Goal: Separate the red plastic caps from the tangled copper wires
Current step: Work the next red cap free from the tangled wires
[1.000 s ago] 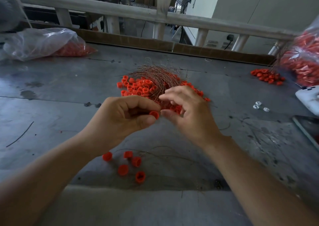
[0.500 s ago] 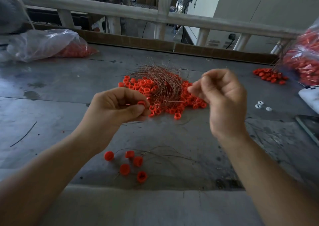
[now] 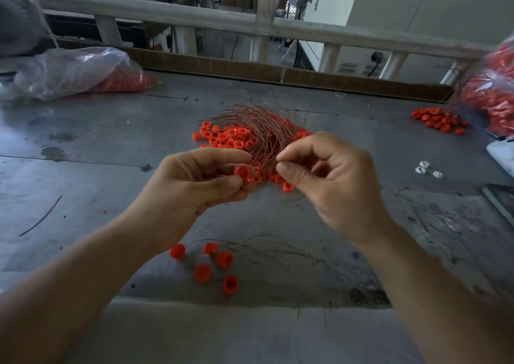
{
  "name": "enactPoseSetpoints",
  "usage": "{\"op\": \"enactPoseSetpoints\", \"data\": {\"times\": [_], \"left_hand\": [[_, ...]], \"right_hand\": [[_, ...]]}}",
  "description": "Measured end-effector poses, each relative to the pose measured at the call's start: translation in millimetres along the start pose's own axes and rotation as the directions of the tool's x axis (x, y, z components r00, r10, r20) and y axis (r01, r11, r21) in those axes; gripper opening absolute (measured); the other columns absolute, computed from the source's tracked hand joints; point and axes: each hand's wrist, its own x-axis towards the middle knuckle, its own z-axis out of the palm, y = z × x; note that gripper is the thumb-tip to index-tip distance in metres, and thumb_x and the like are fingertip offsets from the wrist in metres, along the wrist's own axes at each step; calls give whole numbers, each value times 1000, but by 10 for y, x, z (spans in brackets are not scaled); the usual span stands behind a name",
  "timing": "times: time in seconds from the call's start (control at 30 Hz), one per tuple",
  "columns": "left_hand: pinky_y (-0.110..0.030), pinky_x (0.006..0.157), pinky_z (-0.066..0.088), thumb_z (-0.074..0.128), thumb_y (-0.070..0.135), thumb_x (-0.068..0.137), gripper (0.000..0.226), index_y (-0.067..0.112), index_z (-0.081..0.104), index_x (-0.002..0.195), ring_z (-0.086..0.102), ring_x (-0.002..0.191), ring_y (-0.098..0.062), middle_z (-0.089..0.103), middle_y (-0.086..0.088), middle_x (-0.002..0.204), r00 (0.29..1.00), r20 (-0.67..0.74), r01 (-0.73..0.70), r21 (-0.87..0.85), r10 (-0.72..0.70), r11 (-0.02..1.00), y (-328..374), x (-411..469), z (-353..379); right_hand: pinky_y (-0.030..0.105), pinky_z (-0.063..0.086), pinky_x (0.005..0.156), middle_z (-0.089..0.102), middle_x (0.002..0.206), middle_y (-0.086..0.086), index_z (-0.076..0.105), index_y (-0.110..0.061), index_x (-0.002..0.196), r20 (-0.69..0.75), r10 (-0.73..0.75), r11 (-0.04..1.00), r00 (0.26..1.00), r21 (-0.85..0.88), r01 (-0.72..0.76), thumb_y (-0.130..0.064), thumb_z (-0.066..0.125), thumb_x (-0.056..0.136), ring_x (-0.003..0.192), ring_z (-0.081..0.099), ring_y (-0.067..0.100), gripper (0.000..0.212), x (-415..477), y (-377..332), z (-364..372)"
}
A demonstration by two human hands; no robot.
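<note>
A tangle of thin copper wires [image 3: 258, 124] lies on a heap of red plastic caps [image 3: 225, 137] in the middle of the grey table [image 3: 83, 169]. My left hand [image 3: 192, 188] pinches one red cap [image 3: 242, 172] between thumb and fingers, just in front of the heap. My right hand [image 3: 331, 180] is close beside it, thumb and forefinger pinched together at the wires' near ends; whether a strand is between them is too fine to tell. Several loose red caps [image 3: 214, 263] lie near the front edge with a few stray wires [image 3: 278, 249].
A clear bag of red caps [image 3: 83, 72] lies at the back left. Another bag of caps [image 3: 492, 91] hangs at the right, with spilled caps [image 3: 439, 119] below it. Small white pieces [image 3: 425, 169] lie at the right. A railing [image 3: 194, 16] runs behind the table.
My right hand went up and to the right away from the left, then came back down beside it. My left hand kept hold of its cap and barely moved.
</note>
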Motion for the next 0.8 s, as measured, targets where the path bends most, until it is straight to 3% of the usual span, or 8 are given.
{"op": "enactPoseSetpoints", "data": {"times": [0.33, 0.8], "left_hand": [[-16, 67, 53, 69, 14, 52, 32, 22, 76, 82, 70, 77, -12, 73, -3, 80, 999, 45, -21, 72, 18, 997, -13, -22, 7], [-16, 67, 53, 59, 0, 61, 36, 22, 76, 85, 70, 76, -12, 74, -4, 81, 997, 69, -22, 60, 18, 998, 17, -54, 26]], "right_hand": [[7, 38, 60, 57, 72, -6, 67, -11, 77, 70, -23, 990, 997, -141, 32, -12, 64, 76, 68, 53, 5, 3, -45, -11, 79], [8, 37, 56, 48, 65, -17, 67, -13, 73, 78, 18, 978, 997, -211, -1, -15, 64, 75, 61, 47, 0, 4, -67, -34, 107]]}}
